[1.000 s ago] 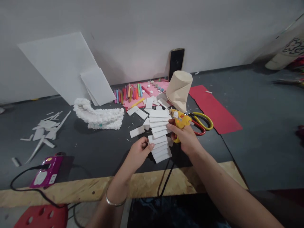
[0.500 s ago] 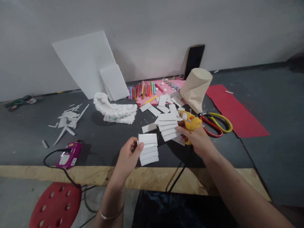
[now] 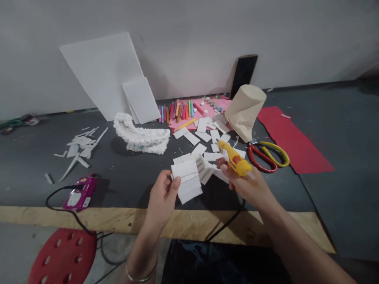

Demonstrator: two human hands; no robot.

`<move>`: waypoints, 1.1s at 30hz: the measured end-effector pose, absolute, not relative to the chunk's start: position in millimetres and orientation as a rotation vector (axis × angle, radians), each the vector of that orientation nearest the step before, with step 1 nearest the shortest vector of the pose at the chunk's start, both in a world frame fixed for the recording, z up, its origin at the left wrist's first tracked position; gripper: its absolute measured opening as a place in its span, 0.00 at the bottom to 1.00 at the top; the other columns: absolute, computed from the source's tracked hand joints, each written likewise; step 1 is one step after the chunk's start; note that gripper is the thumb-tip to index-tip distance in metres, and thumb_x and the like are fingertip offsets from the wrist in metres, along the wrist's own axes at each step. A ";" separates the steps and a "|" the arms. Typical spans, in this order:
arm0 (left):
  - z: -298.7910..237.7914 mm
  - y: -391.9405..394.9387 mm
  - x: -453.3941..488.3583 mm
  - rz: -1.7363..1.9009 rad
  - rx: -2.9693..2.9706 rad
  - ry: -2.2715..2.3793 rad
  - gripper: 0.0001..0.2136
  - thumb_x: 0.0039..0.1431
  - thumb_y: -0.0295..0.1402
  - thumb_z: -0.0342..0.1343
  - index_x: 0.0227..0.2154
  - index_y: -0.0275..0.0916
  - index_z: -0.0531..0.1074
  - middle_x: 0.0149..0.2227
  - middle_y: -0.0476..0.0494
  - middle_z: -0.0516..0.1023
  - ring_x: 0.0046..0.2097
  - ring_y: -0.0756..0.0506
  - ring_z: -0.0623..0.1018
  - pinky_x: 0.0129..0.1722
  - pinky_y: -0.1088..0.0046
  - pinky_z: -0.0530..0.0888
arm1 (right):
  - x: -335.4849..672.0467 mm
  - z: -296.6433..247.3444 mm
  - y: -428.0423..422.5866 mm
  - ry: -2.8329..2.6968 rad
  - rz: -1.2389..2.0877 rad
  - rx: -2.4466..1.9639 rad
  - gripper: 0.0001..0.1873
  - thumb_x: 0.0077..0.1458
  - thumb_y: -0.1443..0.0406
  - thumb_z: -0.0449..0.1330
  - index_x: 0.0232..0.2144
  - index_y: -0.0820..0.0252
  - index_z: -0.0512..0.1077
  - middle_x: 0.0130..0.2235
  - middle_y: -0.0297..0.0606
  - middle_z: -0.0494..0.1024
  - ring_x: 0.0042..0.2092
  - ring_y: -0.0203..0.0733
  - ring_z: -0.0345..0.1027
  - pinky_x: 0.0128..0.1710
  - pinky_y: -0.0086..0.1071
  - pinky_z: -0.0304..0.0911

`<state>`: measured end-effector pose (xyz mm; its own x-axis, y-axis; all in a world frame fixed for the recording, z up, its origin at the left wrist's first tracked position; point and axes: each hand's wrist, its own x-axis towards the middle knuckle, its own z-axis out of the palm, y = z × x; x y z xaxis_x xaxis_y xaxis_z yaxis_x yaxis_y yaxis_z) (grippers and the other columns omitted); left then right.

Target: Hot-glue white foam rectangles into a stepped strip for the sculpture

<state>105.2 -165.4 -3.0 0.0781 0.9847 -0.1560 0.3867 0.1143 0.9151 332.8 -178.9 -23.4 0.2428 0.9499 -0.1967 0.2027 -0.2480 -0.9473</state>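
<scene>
My left hand (image 3: pixel 161 195) pinches a panel of overlapping white foam-board strips (image 3: pixel 189 189) by its left edge, above the table front. A yellow hot glue gun (image 3: pixel 237 159) is in my right hand (image 3: pixel 247 187), its nozzle tilted up and to the left. Between the two hands, partly hidden behind the held panel, is a second layered white panel (image 3: pixel 205 170); whether the two touch I cannot tell. Loose white rectangular pieces (image 3: pixel 211 157) are scattered behind and beneath it.
Right of the glue gun lie scissors with red and yellow handles (image 3: pixel 266 157), near a tan paper cone (image 3: pixel 245 110) and red paper (image 3: pixel 293 138). A bumpy white curved piece (image 3: pixel 142 136), crayons (image 3: pixel 179 110), white scraps (image 3: pixel 83 146) and a purple box (image 3: pixel 81 193) with a cord occupy the left and back.
My right hand has let go of the second layered panel, which now sits beside the left-hand one. The glue gun has swung clear and is fully gripped. The left-hand panel has tilted slightly.
</scene>
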 end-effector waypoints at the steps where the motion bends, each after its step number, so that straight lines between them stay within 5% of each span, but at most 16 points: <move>1: -4.6 -165.0 107.9 0.823 1.435 1.451 0.16 0.62 0.49 0.52 0.39 0.40 0.67 0.27 0.50 0.75 0.30 0.47 0.75 0.30 0.74 0.69 | 331.5 -17.4 -185.9 -1.122 1.114 -1.626 0.18 0.55 0.51 0.61 0.40 0.57 0.74 0.36 0.37 0.78 0.22 0.31 0.61 0.21 0.28 0.61; 7: -12.5 -161.2 124.6 0.813 1.456 1.392 0.15 0.62 0.47 0.52 0.42 0.40 0.68 0.32 0.47 0.78 0.35 0.46 0.76 0.35 0.73 0.71 | 314.6 8.9 -222.3 -1.443 1.206 -1.431 0.12 0.55 0.56 0.59 0.27 0.57 0.69 0.27 0.35 0.73 0.27 0.38 0.64 0.26 0.30 0.60; 23: -16.7 -161.3 131.6 0.801 1.470 1.351 0.12 0.64 0.43 0.52 0.42 0.41 0.69 0.27 0.51 0.72 0.33 0.47 0.74 0.34 0.73 0.69 | 305.2 9.6 -227.3 -1.508 1.202 -1.454 0.16 0.59 0.55 0.55 0.23 0.57 0.63 0.24 0.32 0.68 0.25 0.35 0.59 0.24 0.29 0.54; 33: -15.1 -164.0 130.7 0.837 1.459 1.363 0.13 0.63 0.45 0.53 0.41 0.41 0.69 0.32 0.49 0.77 0.33 0.47 0.74 0.33 0.74 0.68 | 305.6 11.0 -229.2 -1.466 1.157 -1.442 0.17 0.56 0.56 0.59 0.22 0.56 0.59 0.22 0.28 0.61 0.24 0.33 0.51 0.22 0.28 0.50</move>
<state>130.7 -164.0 -15.1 0.1484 0.9822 -0.1153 0.3415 0.0585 0.9380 305.6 -229.2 11.0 -0.0703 0.9947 -0.0744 0.3036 -0.0497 -0.9515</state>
